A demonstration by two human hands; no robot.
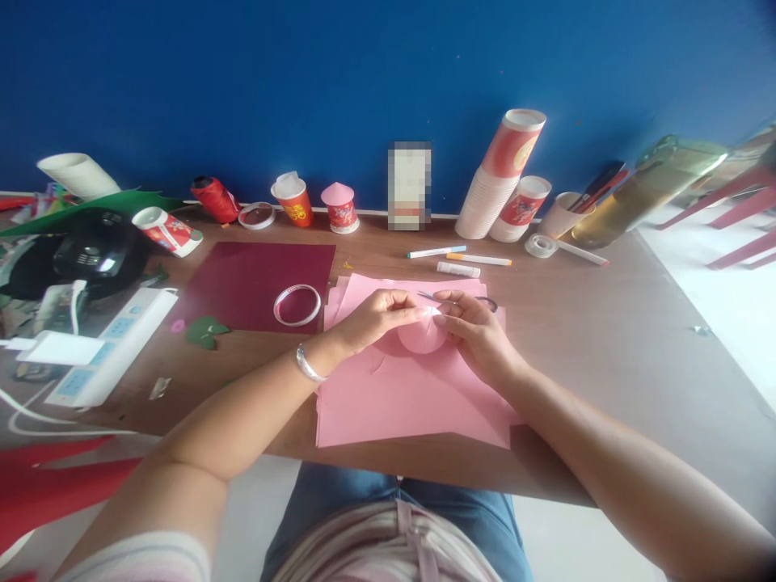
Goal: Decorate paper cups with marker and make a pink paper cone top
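My left hand (379, 317) and my right hand (476, 331) meet over a stack of pink paper sheets (412, 396) on the brown table (606, 339). Both pinch a small round pink paper cut-out (421, 338) between their fingertips, holding it just above the stack. A silver bracelet (308, 365) circles my left wrist. Behind my right hand lies a pair of scissors (485, 301), mostly hidden by the fingers.
A dark red sheet (255, 279) with a tape roll (297, 305) lies left of the pink stack. Markers (461, 259), stacked paper cups (503, 174), red cups, a thread spool (213, 198) and another tape roll (541, 245) line the blue wall. A power strip (115, 343) sits at the left edge.
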